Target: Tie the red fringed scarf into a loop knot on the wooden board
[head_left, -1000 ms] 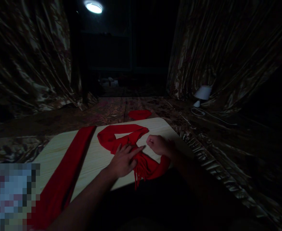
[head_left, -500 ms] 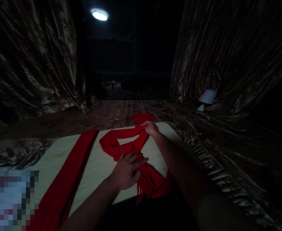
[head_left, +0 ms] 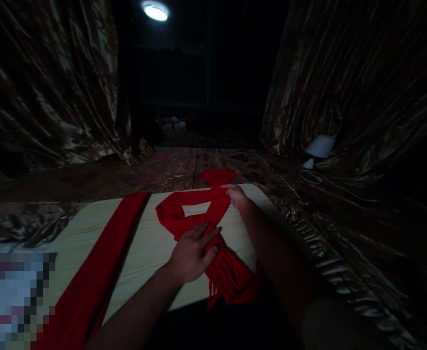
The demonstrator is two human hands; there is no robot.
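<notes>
A red fringed scarf (head_left: 169, 208) lies looped on a pale wood-grain table, one stretch running over the far edge. My left hand (head_left: 191, 253) rests palm down on the scarf just above its fringe, fingers stretched out. At the table's far edge, my right hand (head_left: 237, 196) has the scarf between thumb and forefinger, the forefinger pointing left along the cloth; part of this grip is hidden. A straight red strip of cloth (head_left: 107, 248) crosses the table on the left; whether it joins the scarf cannot be seen.
The pale table (head_left: 144, 248) stands on a patterned, fringed cover (head_left: 177, 167). A small white lamp (head_left: 320, 146) with a looped cord stands at the right. Long curtains (head_left: 53, 82) hang on both sides. A pixelated patch (head_left: 9, 296) fills the lower left.
The view has shifted slightly. My right forefinger has straightened, and the far scarf piece shows more beyond the hand. My left hand stays on the scarf, its fingers closer together.
</notes>
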